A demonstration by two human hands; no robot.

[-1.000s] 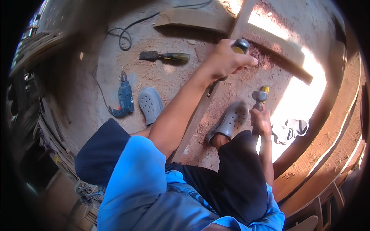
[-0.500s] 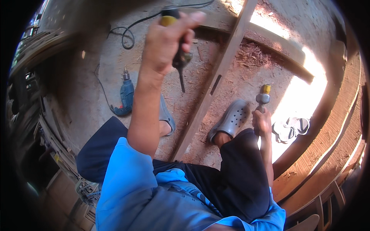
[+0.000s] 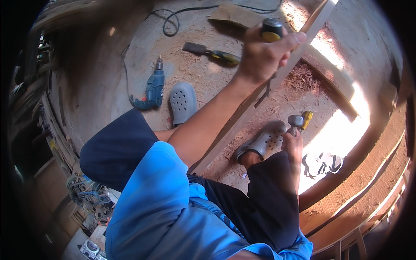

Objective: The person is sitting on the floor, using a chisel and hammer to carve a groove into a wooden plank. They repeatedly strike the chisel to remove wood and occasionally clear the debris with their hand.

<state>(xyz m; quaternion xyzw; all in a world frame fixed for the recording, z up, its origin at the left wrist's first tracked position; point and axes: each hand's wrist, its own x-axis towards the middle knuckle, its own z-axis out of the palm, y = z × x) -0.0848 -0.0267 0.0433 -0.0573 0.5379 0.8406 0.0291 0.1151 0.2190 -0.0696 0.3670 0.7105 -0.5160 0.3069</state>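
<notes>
My left hand [image 3: 262,58] is closed around the black and yellow handle of a narrow chisel [image 3: 272,31]. Its thin blade points down into or just above a slot [image 3: 262,99] cut in a long wooden beam [image 3: 291,66]; whether the tip touches the wood I cannot tell. The beam runs between my feet. By my right knee, my right hand [image 3: 293,145] grips a hammer [image 3: 296,121] with a grey metal head and a yellow striking end. A second, wider chisel [image 3: 212,53] with a black and yellow handle lies on the floor left of the beam.
A blue power drill [image 3: 154,89] lies at the left, its cord curling behind. A crosswise timber [image 3: 331,84] lies under the beam near wood shavings [image 3: 302,77]. White and black sandals [image 3: 323,164] sit in sunlight at the right, beside large planks [image 3: 364,173]. Cluttered gear [image 3: 89,193] stands lower left.
My left hand has moved right with the chisel, from left of the beam to over its slot. The hammer's head has turned. The wide chisel now shows on the floor.
</notes>
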